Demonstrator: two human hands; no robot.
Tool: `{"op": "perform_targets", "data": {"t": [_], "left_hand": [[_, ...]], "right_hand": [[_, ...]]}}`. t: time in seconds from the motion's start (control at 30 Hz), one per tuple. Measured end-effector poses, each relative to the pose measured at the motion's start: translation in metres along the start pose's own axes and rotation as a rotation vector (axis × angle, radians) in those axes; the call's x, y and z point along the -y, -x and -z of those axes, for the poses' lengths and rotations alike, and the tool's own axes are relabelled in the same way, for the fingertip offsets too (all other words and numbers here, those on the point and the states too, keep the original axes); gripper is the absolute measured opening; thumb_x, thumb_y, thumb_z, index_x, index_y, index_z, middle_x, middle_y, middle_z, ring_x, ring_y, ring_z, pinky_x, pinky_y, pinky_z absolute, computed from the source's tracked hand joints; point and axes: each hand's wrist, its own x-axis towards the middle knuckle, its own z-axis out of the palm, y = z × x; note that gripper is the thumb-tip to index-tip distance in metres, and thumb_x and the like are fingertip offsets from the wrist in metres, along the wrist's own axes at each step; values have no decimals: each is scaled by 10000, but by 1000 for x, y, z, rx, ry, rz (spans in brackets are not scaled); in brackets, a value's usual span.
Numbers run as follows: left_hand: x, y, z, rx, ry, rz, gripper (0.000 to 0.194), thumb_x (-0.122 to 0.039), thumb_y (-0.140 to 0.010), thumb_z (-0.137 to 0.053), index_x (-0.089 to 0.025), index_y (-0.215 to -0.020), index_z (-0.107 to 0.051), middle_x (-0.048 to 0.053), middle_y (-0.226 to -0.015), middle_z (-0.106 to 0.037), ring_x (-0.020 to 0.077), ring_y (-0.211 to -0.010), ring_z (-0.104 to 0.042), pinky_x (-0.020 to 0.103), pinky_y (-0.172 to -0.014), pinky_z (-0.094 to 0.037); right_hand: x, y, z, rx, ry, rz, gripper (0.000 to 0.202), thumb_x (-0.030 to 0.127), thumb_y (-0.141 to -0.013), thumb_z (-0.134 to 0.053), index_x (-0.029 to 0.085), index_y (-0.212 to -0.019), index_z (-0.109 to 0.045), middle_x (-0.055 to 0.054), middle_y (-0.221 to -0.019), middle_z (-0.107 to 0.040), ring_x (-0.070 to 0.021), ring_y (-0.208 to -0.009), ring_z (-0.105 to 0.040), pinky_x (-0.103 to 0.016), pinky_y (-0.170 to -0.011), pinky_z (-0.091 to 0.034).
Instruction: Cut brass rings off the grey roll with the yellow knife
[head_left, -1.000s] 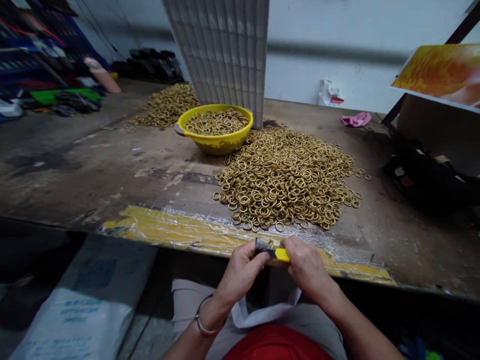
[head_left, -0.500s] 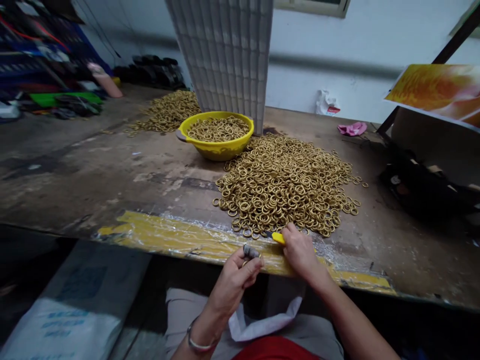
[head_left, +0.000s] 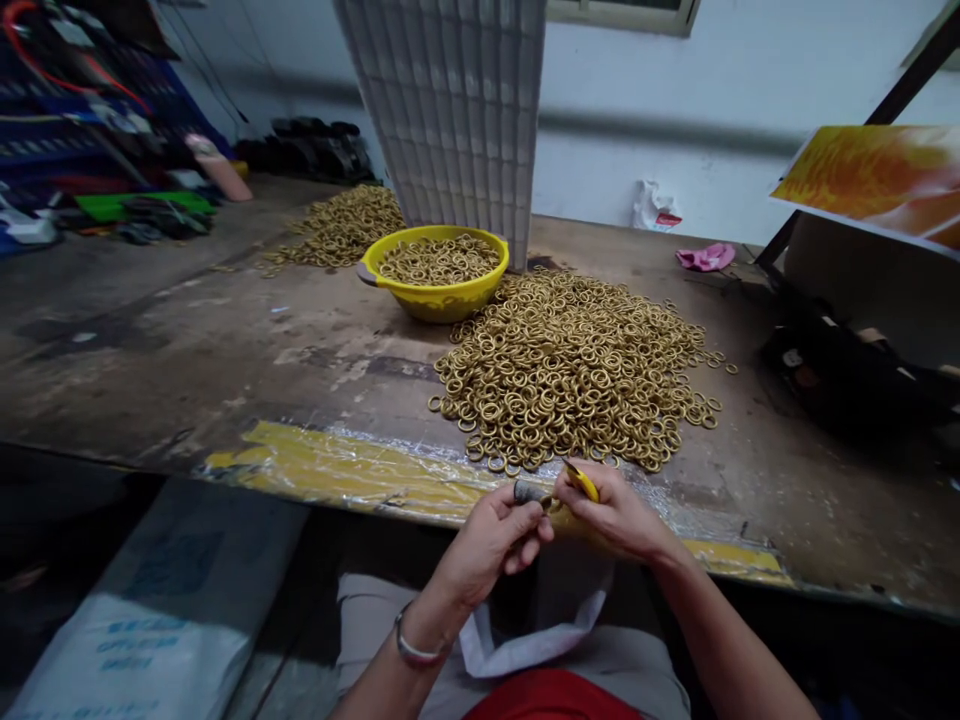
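Observation:
My left hand (head_left: 495,540) is closed on a brass-coloured ring (head_left: 548,504), pinched at the fingertips above the table's front edge. A grey wrap (head_left: 528,491) covers one finger of that hand. My right hand (head_left: 619,515) grips a yellow utility knife (head_left: 584,483), its dark tip pointing up and to the left. The fingertips of both hands meet at the ring; whether the right fingers also touch it I cannot tell. Just beyond the hands lies a big heap of loose rings (head_left: 570,370).
A yellow basin (head_left: 442,303) full of rings stands behind the heap, before an upright grey ribbed panel (head_left: 465,120). Another ring pile (head_left: 345,225) lies farther back. Yellow tape (head_left: 337,470) covers the table edge. A black bag-like object (head_left: 847,380) sits at right.
My right hand has drawn back from the heap's edge to my left hand, and the knife has turned upward. My left hand has shifted slightly right with the ring.

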Motion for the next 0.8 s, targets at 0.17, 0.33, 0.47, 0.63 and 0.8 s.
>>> {"op": "perform_targets", "data": {"t": [0.17, 0.33, 0.47, 0.63, 0.8], "left_hand": [[-1, 7, -4, 80, 99, 45, 393, -421, -668, -814, -109, -806, -620, 50, -727, -648, 50, -457, -484, 149, -385, -321], [3, 10, -5, -43, 70, -51, 374, -423, -666, -817, -123, -759, -613, 5, -636, -576, 63, -491, -467, 159, -429, -343], [10, 9, -4, -102, -111, -168, 345, -446, -736, -752, -139, -762, -597, -32, -554, -509, 68, -471, -427, 171, -442, -327], [11, 12, -5, -105, -247, -200, 268, -401, -793, -679, -148, -798, -590, -52, -558, -453, 67, -463, -374, 179, -445, -300], [6, 12, -7, -117, -333, -213, 175, -329, -801, -641, -160, -806, -595, -37, -635, -466, 86, -532, -382, 183, -478, -324]], "right_hand": [[7, 8, -6, -72, 60, 30, 287, 306, -971, -420, 188, -716, -482, 9, -726, -484, -128, -704, -458, -247, -671, -363], [4, 28, -22, -174, 310, -39, 136, 78, -843, -462, 195, -836, -532, -19, -827, -553, -145, -745, -507, -250, -674, -368], [2, 38, -31, -122, 522, -80, 291, -12, -724, -450, 186, -903, -567, -33, -864, -585, -161, -758, -534, -256, -672, -372], [3, 37, -33, -109, 683, -129, 319, -29, -707, -436, 176, -907, -576, -43, -874, -592, -163, -741, -531, -263, -664, -373], [5, 34, -34, -80, 749, -174, 285, -22, -792, -439, 179, -933, -585, -47, -892, -608, -159, -728, -548, -266, -663, -375]]}}
